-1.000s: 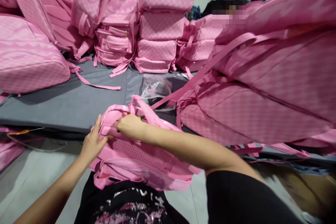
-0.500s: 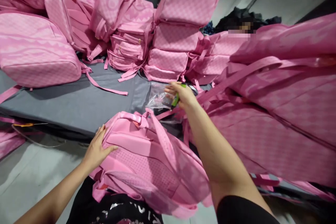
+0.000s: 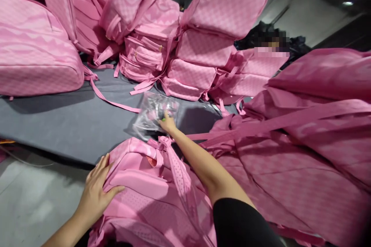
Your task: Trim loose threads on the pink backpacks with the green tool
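A pink backpack [image 3: 150, 197] lies back-side up against my body at the near edge of the grey table [image 3: 66, 123]. My left hand [image 3: 97, 189] rests flat on its left side, fingers spread. My right hand [image 3: 167, 123] reaches forward over the backpack to a crumpled clear plastic bag [image 3: 153, 117] on the table. Its fingers are closed around a small green object [image 3: 164, 115] and touch the bag.
Many pink backpacks are piled around: a large one [image 3: 34, 58] at the left, a stack [image 3: 203, 46] at the back centre, a big heap [image 3: 304, 131] on the right. Loose straps [image 3: 107, 100] trail over the table. Another person [image 3: 271, 42] is partly visible behind the stacks.
My right hand left the backpack's top handle and moved forward to the plastic bag, carrying the green object. My left hand slid slightly down the backpack's side. The view tilted upward.
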Available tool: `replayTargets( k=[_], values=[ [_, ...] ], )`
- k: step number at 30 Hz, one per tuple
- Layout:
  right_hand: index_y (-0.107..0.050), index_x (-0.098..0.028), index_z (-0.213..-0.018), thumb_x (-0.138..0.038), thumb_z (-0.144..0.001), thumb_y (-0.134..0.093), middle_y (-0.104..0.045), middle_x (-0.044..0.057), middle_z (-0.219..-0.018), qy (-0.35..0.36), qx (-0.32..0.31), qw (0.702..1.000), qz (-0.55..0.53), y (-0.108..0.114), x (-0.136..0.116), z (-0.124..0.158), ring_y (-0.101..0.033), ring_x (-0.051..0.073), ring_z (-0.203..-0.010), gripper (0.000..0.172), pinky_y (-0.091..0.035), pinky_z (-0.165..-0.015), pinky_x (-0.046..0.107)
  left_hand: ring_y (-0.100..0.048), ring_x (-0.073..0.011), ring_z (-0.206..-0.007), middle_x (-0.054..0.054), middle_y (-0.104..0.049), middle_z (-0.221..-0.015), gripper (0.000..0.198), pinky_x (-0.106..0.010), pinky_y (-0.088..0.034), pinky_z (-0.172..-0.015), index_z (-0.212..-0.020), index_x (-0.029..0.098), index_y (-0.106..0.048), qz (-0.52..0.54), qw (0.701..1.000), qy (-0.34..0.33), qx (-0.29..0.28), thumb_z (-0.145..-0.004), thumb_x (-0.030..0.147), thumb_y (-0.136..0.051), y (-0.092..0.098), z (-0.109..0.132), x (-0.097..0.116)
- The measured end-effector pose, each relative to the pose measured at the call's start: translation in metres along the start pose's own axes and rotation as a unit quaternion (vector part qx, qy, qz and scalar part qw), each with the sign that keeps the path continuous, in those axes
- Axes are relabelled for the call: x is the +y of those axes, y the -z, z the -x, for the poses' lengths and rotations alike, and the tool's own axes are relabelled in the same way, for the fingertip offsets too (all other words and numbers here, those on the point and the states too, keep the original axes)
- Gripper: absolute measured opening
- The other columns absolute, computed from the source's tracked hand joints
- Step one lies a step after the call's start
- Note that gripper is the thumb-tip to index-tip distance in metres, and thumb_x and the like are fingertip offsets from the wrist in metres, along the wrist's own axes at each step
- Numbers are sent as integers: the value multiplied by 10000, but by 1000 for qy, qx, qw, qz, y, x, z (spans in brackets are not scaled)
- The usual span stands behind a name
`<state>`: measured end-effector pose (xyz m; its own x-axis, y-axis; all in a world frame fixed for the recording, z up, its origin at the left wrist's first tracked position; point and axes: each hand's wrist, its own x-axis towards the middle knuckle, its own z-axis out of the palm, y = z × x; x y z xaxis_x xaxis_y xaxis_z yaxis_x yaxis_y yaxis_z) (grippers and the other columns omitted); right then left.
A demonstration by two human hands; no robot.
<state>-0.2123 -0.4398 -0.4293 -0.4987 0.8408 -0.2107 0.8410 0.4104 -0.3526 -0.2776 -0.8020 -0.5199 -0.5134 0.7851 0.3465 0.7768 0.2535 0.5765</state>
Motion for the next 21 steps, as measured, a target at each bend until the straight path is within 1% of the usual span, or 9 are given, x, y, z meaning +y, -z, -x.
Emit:
replayTargets(
  k=[3, 6, 8, 10, 13, 15, 17, 19, 21],
  values=[
    [-331, -164, -1571, -325, -894, -674, -661, 144, -1327, 56, -55, 994, -74, -9, -63, -9, -669, 191, -1136, 776, -497, -995, 308, -448, -374, -1431, -144, -421, -1577, 712, -599, -494, -1082, -1498, 274, -431, 21, 1000, 15, -4, -873, 533, -654, 3, -2, 1],
    [-406, -168, -1539, -294, -908, -652, -648, 90, -1371, 122, -88, 979, -140, 23, -90, 10, -632, 153, -1190, 690, -467, -1028, 253, -480, -340, -1415, -111, -492, -1533, 723, -518, -485, -1121, -1489, 249, -467, 56, 996, 63, -8, -852, 526, -670, 11, -4, 7],
    [-435, -150, -1522, -242, -911, -617, -657, 102, -1360, 147, -103, 970, -166, 60, -70, 43, -639, 162, -1187, 644, -467, -1048, 291, -617, -314, -1285, -87, -608, -1430, 690, -437, -541, -1060, -1453, 234, -523, 79, 991, 109, -20, -846, 528, -665, 19, -4, 15],
    [-474, -153, -1498, -207, -868, -633, -668, 115, -1348, 163, -135, 960, -181, 96, -22, 90, -657, 179, -1179, 652, -481, -1049, 332, -748, -275, -993, -70, -737, -1228, 655, -362, -605, -889, -1401, 208, -584, 95, 983, 151, -44, -844, 546, -654, 28, -4, 26],
    [-501, -208, -1484, -301, -775, -722, -634, 114, -1405, 157, -290, 916, -230, 118, 69, 171, -638, 237, -1244, 748, -518, -1023, 391, -699, -212, -618, -39, -794, -893, 655, -313, -586, -677, -1326, 154, -652, 113, 976, 176, -62, -827, 578, -656, 42, -3, 45],
    [-633, -227, -1364, -323, -706, -777, -665, 115, -1362, 113, -242, 936, -228, 106, 115, 219, -653, 273, -1212, 680, -546, -979, 384, -672, -193, -579, -29, -795, -872, 651, -301, -575, -671, -1309, 161, -671, 124, 979, 157, -48, -807, 575, -680, 55, -4, 59],
    [-724, -194, -1189, -314, -725, -702, -755, 115, -1160, 78, -148, 954, -250, 85, 135, 256, -715, 281, -1029, 480, -583, -868, 380, -692, -187, -639, -35, -796, -995, 622, -286, -577, -698, -1285, 186, -694, 134, 984, 120, -19, -788, 559, -711, 78, -7, 74],
    [-741, -178, -1053, -253, -718, -600, -778, 90, -980, 94, -63, 951, -288, 70, 127, 278, -723, 272, -900, 371, -584, -797, 375, -703, -186, -685, -22, -793, -1031, 557, -271, -578, -685, -1221, 203, -735, 124, 990, 72, 14, -777, 540, -728, 115, -12, 87],
    [-737, -184, -985, -197, -670, -536, -771, 61, -908, 163, 24, 934, -318, 77, 98, 289, -715, 261, -880, 373, -571, -791, 363, -702, -182, -701, 26, -792, -940, 485, -271, -587, -680, -1182, 230, -752, 78, 994, 28, 77, -779, 498, -719, 165, -16, 100]
  ],
)
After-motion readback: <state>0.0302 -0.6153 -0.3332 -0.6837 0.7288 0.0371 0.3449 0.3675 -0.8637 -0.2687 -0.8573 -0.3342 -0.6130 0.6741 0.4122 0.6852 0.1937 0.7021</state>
